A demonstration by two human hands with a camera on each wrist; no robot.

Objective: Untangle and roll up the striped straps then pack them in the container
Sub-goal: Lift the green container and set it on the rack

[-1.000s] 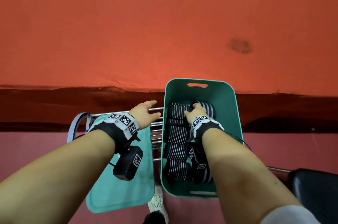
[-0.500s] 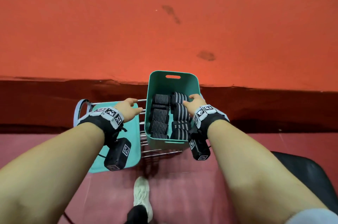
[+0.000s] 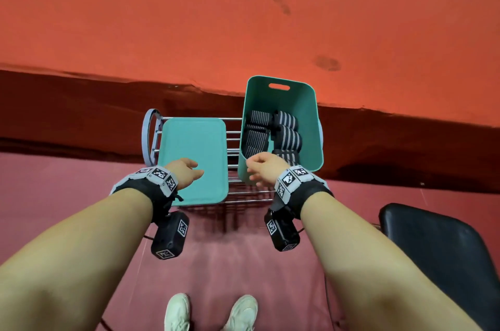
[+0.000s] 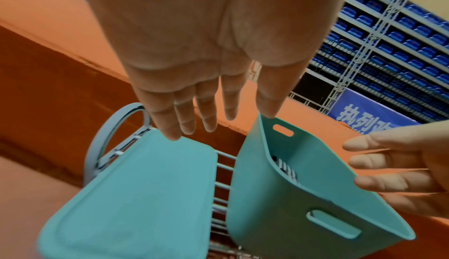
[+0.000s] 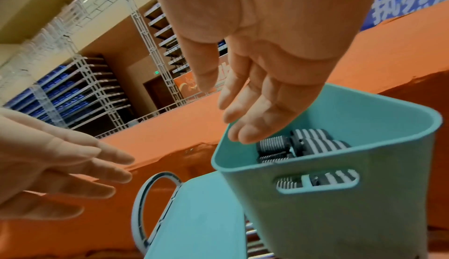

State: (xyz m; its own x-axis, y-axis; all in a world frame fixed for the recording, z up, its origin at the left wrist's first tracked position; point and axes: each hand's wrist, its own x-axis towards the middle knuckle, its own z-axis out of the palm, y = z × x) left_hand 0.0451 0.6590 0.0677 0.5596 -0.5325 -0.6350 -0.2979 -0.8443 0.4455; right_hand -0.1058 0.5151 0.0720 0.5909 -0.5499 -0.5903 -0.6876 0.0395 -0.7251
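Observation:
A teal container [image 3: 308,119] [image 4: 316,196] [image 5: 364,215] stands on the right side of a wire rack and holds several rolled black-and-white striped straps [image 3: 286,130] [image 5: 313,144] in two rows. My right hand [image 3: 263,168] [image 5: 255,82] hovers at the container's near rim with relaxed fingers and holds nothing. My left hand [image 3: 186,171] [image 4: 206,94] floats over the teal lid [image 3: 194,157] [image 4: 136,196] [image 5: 199,215], fingers straight, also empty.
The wire rack [image 3: 238,195] with a grey ring handle [image 3: 150,136] stands against a dark step below an orange floor [image 3: 243,19]. A black chair seat [image 3: 443,257] is at the right. My shoes [image 3: 211,311] are below on the pink floor.
My right hand has come out of the container and off the straps, back to its near rim. Both hands have drawn toward me, and the view has pulled back.

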